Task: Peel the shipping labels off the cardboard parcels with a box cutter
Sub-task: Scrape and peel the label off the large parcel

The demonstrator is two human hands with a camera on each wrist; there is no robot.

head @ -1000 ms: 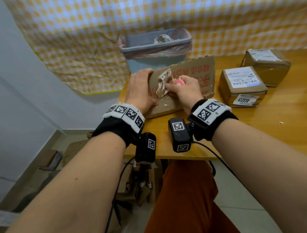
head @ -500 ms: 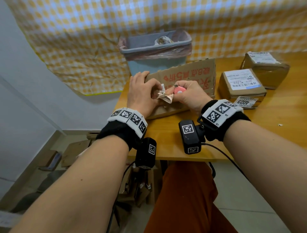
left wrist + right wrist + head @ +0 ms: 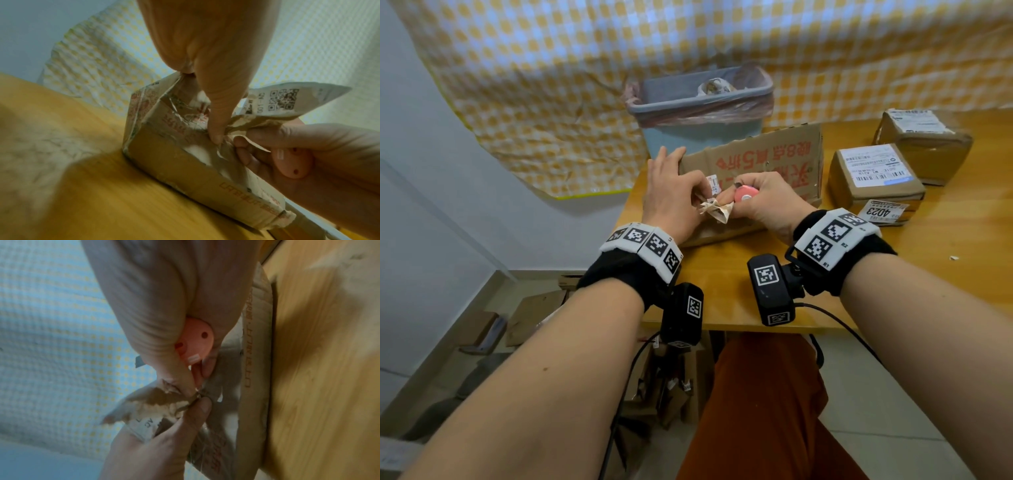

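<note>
A flat cardboard parcel (image 3: 767, 161) with red print lies at the table's left end. Its torn, crumpled shipping label (image 3: 717, 211) is lifted off it and held between both hands. My left hand (image 3: 702, 198) pinches the label (image 3: 283, 100) between thumb and fingers just above the parcel (image 3: 185, 155). My right hand (image 3: 732, 202) grips a round pink box cutter (image 3: 744, 196) in the palm, and its fingertips also pinch the label (image 3: 144, 404). The cutter (image 3: 195, 340) shows a bit of blade past the thumb. Whether the label is fully free of the parcel is hidden by the fingers.
Two brown parcels (image 3: 873, 174) (image 3: 924, 137) with white labels stand on the right of the wooden table (image 3: 928, 274). A loose label reading 4D23 (image 3: 881, 212) lies in front of them. A lined blue bin (image 3: 702, 102) stands behind the table. Cardboard scraps lie on the floor.
My left hand left the parcel's top and took hold of the label. The label, held upright by the right hand before, is now bunched low between both hands.
</note>
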